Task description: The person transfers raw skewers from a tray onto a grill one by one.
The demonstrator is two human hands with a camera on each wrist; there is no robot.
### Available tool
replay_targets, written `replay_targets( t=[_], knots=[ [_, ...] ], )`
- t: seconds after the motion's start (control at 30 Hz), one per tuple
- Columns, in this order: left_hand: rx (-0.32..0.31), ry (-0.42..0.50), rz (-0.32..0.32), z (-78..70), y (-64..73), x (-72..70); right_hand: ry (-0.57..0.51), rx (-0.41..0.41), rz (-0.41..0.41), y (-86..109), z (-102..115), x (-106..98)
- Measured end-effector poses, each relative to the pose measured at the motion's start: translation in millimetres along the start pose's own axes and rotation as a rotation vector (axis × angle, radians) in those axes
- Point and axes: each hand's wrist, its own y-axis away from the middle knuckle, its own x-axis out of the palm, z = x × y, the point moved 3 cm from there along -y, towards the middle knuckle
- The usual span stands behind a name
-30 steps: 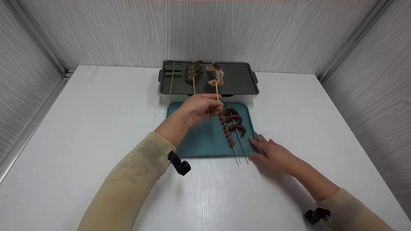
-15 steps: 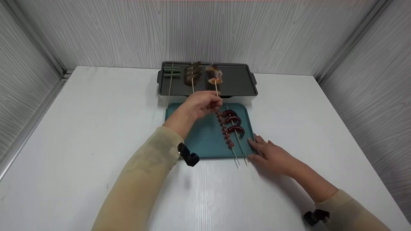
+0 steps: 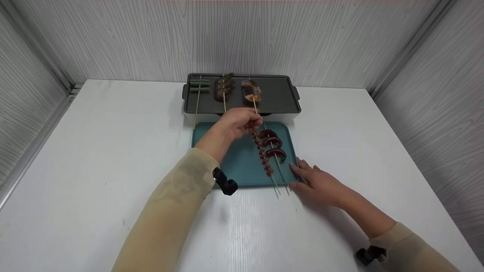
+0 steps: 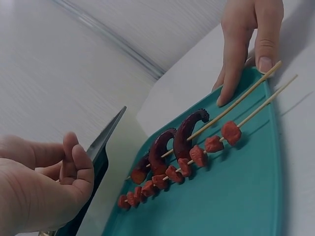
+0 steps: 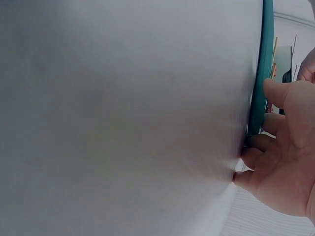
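My left hand (image 3: 242,121) pinches the stick of a skewer between thumb and fingers, over the tray's far side. Its thick browned food piece (image 3: 251,91), pale at the near end, lies over the black griddle plate (image 3: 272,96). At the near right corner of the teal tray (image 3: 242,170), my right hand (image 3: 321,185) grips the rim, thumb at the front edge and a fingertip over the inside. On the tray lie a skewer of small red pieces (image 4: 199,156) and a skewer of dark red curved pieces (image 4: 186,133), sticks jutting past the front edge.
Left of the held skewer, a skewer with ridged brown food (image 3: 224,88) and one with green pieces (image 3: 199,86) lie on the griddle. The griddle stands behind the tray on a white table (image 3: 132,151). Pale wood-grain walls (image 3: 242,37) enclose the back and sides.
The left hand has lowered the held skewer slightly, so its browned piece is nearer the griddle. The right hand stays at the tray corner. The whole view has shifted a little.
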Motion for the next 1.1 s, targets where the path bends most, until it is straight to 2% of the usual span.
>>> replay_targets(
  t=[0.33,0.6,0.93,1.1],
  knots=[
    [-0.014,-0.014,-0.034,4.3,2.0,-1.0,-0.011,0.005,0.010,0.6,-1.0,0.2],
    [0.002,-0.011,-0.061,11.0,5.3,-0.7,-0.002,-0.039,0.003,0.0,-0.3,-0.4],
    [0.019,0.021,-0.030,25.3,11.4,-9.3,0.000,-0.020,0.012,-2.2,-0.1,0.6],
    [-0.005,0.020,0.009,31.6,26.1,-15.7,-0.003,-0.025,0.002,-0.7,-0.4,-0.4]
  ],
)
